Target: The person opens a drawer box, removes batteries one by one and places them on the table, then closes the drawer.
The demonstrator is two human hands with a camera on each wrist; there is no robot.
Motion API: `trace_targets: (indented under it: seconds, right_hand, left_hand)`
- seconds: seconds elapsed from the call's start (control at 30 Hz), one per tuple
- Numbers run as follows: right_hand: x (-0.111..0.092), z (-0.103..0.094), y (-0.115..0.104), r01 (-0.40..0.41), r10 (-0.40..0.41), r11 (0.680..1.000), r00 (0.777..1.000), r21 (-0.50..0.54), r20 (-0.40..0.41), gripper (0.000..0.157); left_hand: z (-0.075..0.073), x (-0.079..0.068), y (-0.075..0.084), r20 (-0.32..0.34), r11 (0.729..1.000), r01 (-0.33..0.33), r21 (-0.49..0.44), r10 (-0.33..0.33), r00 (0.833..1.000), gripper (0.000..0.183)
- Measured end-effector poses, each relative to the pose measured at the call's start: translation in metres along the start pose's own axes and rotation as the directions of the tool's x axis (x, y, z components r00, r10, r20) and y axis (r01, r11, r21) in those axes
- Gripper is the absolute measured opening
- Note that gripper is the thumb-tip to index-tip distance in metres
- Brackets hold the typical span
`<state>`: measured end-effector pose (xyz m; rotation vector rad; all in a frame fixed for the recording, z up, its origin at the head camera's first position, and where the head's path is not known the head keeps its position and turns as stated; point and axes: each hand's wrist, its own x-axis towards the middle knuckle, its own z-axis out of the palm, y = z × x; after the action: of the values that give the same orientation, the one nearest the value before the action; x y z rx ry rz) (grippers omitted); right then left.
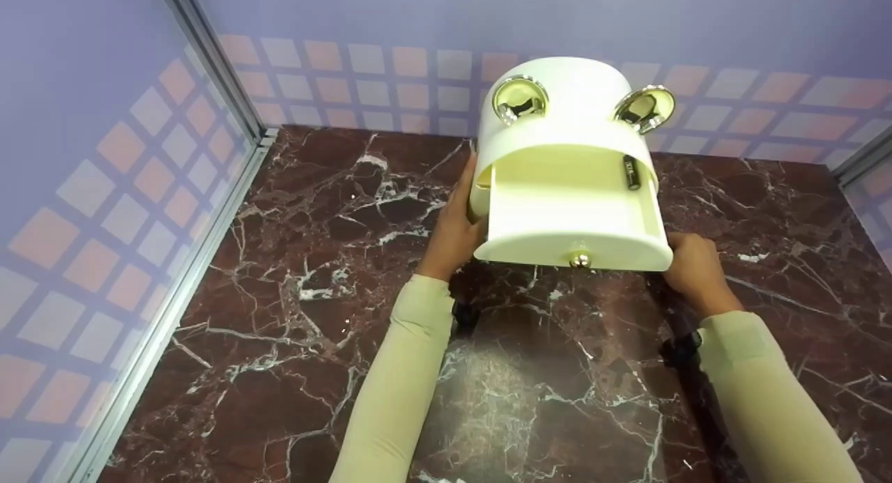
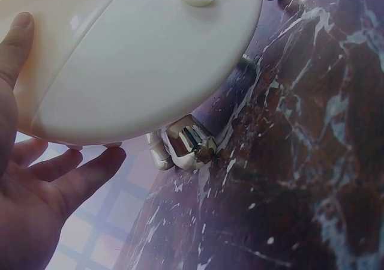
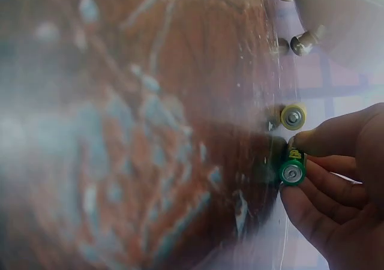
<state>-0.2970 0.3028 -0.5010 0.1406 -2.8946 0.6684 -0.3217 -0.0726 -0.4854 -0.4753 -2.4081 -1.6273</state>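
A white box [image 1: 564, 86] with two gold ear-shaped pieces has its drawer [image 1: 568, 211] pulled out toward me. A dark battery [image 1: 631, 173] lies inside, along the drawer's right wall. My left hand [image 1: 456, 221] rests along the box's left side; in the left wrist view its thumb [image 2: 18, 39] lies on the white side, with lightly bent fingers at the lower edge. Right of the drawer front, my right hand [image 1: 697, 267] pinches a green battery [image 3: 293, 171] between thumb and fingers, hidden in the head view. Another battery [image 3: 293, 116] with a yellow rim lies just past the thumb.
Shiny metal feet [image 2: 187, 144] support the box on a dark red marbled tabletop [image 1: 334, 295]. Behind stands a lilac wall [image 1: 390, 16] with pink and white squares. A similar panel [image 1: 90, 155] edges the left side, with a metal rail [image 1: 202, 281] along its foot.
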Motion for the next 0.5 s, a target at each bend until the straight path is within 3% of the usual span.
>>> trace_targets:
  seconds: [0.5]
  right_hand:
    - [-0.0003, -0.0004, -0.0008, -0.026, 0.026, 1.000, 1.000, -0.003, 0.000, 0.014]
  left_hand:
    - [0.0005, 0.0006, 0.0015, -0.005, 1.000, 0.019, -0.003, -0.019, 1.000, 0.100]
